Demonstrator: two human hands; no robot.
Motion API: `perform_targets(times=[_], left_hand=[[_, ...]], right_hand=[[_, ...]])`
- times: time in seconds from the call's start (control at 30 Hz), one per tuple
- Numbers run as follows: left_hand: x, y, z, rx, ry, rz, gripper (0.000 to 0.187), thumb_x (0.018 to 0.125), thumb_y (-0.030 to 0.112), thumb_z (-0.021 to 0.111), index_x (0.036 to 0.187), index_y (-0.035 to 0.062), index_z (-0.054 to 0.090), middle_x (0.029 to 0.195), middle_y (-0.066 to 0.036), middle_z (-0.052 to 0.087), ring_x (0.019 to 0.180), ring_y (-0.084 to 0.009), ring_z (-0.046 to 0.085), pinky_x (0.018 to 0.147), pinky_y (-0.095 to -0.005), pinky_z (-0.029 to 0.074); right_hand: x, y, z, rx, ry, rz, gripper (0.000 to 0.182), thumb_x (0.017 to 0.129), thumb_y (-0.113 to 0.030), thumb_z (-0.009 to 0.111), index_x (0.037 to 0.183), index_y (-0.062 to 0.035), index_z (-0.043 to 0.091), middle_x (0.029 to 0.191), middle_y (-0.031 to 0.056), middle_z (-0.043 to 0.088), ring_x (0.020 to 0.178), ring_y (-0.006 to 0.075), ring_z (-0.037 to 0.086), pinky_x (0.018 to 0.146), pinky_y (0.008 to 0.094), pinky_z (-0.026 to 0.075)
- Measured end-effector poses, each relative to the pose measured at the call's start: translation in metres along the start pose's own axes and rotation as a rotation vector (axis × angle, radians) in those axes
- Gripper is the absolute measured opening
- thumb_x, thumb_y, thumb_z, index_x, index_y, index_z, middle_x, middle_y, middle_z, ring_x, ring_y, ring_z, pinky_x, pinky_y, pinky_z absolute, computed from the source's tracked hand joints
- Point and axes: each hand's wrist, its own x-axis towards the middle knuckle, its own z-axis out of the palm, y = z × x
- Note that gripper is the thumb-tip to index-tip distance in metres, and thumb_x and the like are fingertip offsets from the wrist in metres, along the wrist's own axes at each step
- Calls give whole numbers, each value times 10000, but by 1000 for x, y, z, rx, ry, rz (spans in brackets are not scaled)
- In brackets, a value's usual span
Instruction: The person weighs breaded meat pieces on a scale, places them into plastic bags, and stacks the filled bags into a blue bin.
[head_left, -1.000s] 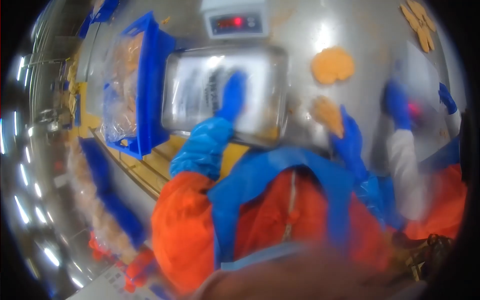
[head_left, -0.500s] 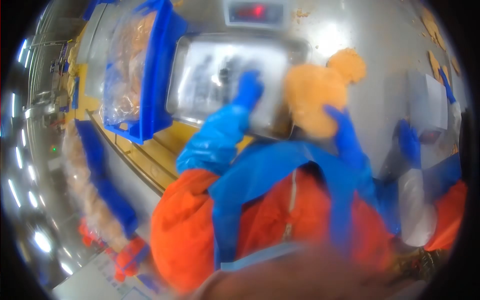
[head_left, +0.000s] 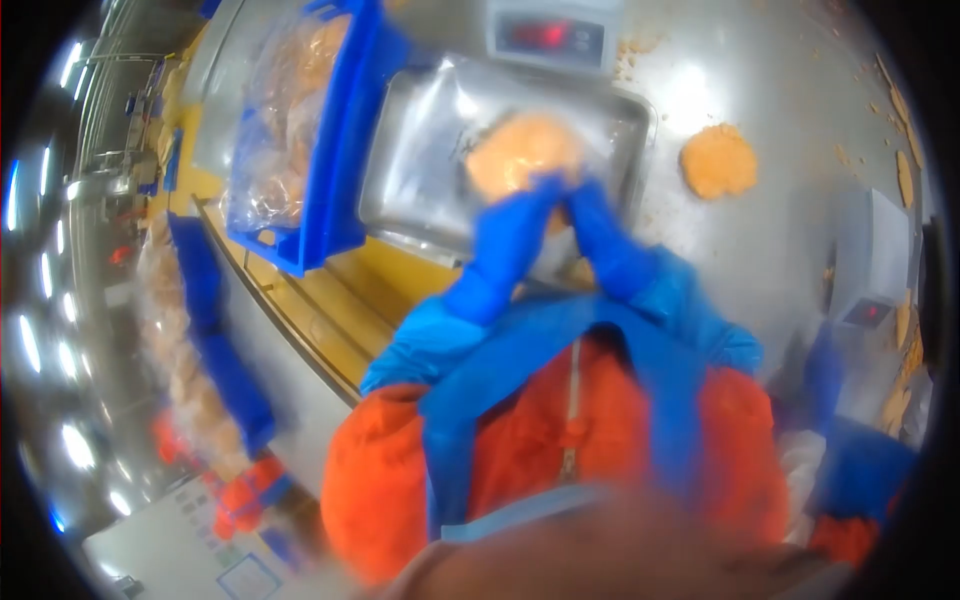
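Observation:
Both my blue-gloved hands meet over a metal tray point(head_left: 385, 200). An orange-crumbed flat patty point(head_left: 525, 150) lies over the tray, with glossy plastic showing around it from a clear bag point(head_left: 445, 110). My left hand point(head_left: 515, 240) is closed at the patty's near edge, fingertips on the bag's plastic. Beside it, my right hand point(head_left: 605, 240) is closed on the near end of the patty, and a bit of orange shows between the two hands. Motion blur softens the fingers. A second, round crumbed patty point(head_left: 720, 161) lies on the metal table to the right.
A blue crate point(head_left: 345, 150) holding bagged pieces stands left of the tray. Behind the tray is a scale with a red display point(head_left: 548, 36). Crumbs lie on the metal table point(head_left: 790, 90). Another scale point(head_left: 875, 260) and a co-worker's blurred blue glove point(head_left: 824, 375) are at right.
My right hand has brought the crumbed patty leftward from the table onto the tray area. My left hand has come toward it from the bag's middle. The round patty stays on the table.

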Motion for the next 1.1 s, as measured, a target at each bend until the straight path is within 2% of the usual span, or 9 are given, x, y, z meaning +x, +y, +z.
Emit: perform_targets(times=[0.13,0.33,0.47,0.53,0.63,0.73,0.8,0.9,1.1], left_hand=[[-10,64,-9,-380,-166,42,357,858,79,522,1212,90,562,1023,-148,631,904,-262,627,792,-318,484],[10,50,-19,45,-110,30,279,885,87,513,1144,33,602,999,-153,644,902,-225,623,812,-298,480],[5,22,8,-2,-106,-8,268,868,90,548,1124,70,624,938,-141,651,828,-262,624,729,-307,492],[3,18,18,99,-93,125,295,853,92,570,1145,82,611,928,-132,647,813,-256,620,702,-309,490],[12,10,28,285,-81,253,366,822,95,612,1187,95,580,925,-116,640,800,-243,617,670,-319,488],[27,73,28,130,-113,34,438,782,84,654,1207,77,553,976,-119,619,849,-259,611,720,-338,488],[40,83,43,176,-73,358,421,782,77,653,1192,65,560,1035,-140,602,918,-285,588,797,-353,468],[54,124,65,-30,-127,499,409,781,74,654,1180,61,568,1107,-157,582,1017,-305,553,884,-368,438],[80,160,124,127,-360,613,399,800,126,645,1185,68,562,1180,-145,548,1089,-313,514,926,-378,412]], right_hand=[[18,17,15,55,-158,54,420,877,-266,540,1209,-9,512,1159,130,563,1058,244,537,907,359,432],[-15,-67,-86,-381,-939,332,372,871,-185,546,1188,11,532,1189,134,550,1128,249,502,959,348,400],[13,-133,-144,-870,-157,-438,520,773,-267,667,1231,-69,522,1245,126,521,1192,282,460,989,418,371],[29,-119,-208,-2046,444,-426,746,631,-441,744,1282,-187,484,1303,110,477,1241,326,398,997,527,315],[21,-108,-271,-1758,339,-289,912,521,-562,757,1317,-253,434,1367,96,408,1282,378,312,999,613,234],[-26,-117,-260,-1751,467,-4,919,524,-571,751,1321,-245,429,1368,96,405,1287,384,300,1005,608,225],[-57,-98,-276,-1917,653,-64,962,502,-579,759,1334,-244,411,1342,106,426,1256,382,342,989,601,247],[-92,-95,-297,-1856,761,-336,850,531,-579,750,1253,-199,510,1183,121,546,1113,357,474,930,534,334],[-151,-78,-318,-1396,920,-4,546,580,-507,766,870,-67,625,865,139,611,815,294,572,715,386,452]])
